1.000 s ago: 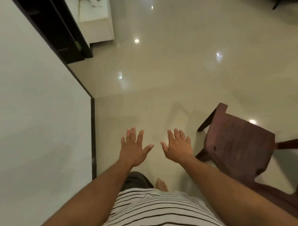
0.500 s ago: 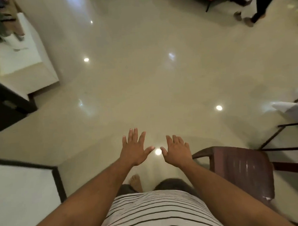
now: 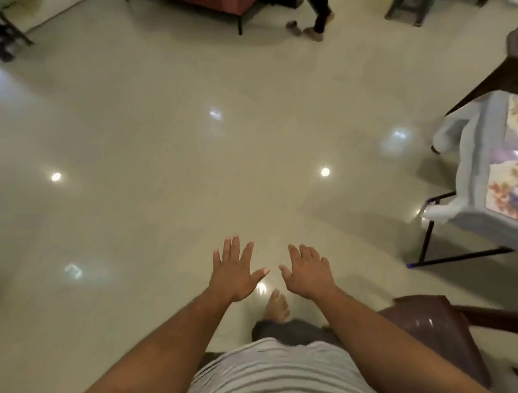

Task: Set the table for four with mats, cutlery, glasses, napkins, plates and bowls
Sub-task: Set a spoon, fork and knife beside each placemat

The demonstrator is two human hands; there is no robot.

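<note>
L hand: my left hand point(image 3: 236, 271) is out in front of me, palm down, fingers straight & spread, thumb out to the side. Holds nothing, touches nothing.
R hand: my right hand point(image 3: 310, 272) is beside it, palm down, fingers straight & a bit closer together, thumb pointing in at the left thumb. Empty too. Thumb tips near each other but apart.
Under hands: glossy beige floor point(image 3: 149, 159) w/ bright light spots; my bare foot point(image 3: 276, 306) shows between the wrists.
Me: striped shirt point(image 3: 277, 373) at the bottom edge, dark trousers just above it.
Table: at the right edge, well apart from both hands, a table point(image 3: 485, 168) w/ a pale grey cloth hanging over its near edge & black legs.
Mats: two floral mats point(image 3: 511, 194) lie on the tabletop along its left edge; can't tell what else is on it, it's cut off.
Chair: dark brown chair point(image 3: 429, 328) at bottom right, just beside my right forearm.
Far side: another person's legs point(image 3: 318, 12) & dark furniture along the top edge.
</note>
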